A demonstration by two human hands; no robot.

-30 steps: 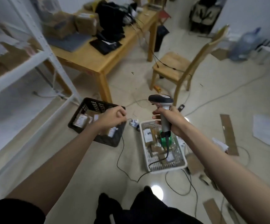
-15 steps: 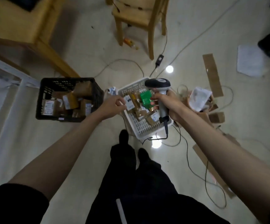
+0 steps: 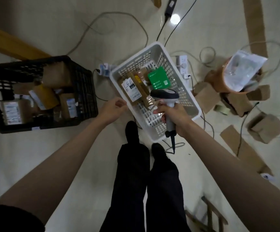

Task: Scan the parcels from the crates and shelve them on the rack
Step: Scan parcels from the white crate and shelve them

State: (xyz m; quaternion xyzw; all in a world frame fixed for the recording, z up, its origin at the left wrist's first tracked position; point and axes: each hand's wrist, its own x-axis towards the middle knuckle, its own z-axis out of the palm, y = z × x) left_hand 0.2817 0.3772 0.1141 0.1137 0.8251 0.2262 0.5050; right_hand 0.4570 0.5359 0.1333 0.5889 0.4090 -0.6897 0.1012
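Head-worn view, facing steeply down, floor seemingly near

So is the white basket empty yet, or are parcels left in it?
Not empty. The white basket holds a green parcel, a brown box with a white label and other taped boxes at its far end; the near end is bare.

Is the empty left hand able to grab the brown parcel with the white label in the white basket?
Probably yes: the left hand hovers at the white basket's rim, and the white-labelled brown parcel lies uncovered on top.

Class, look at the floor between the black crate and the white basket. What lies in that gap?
In the head view, between the black crate and the white basket lie a small white plug block with its dark cable, and pale bare floor.
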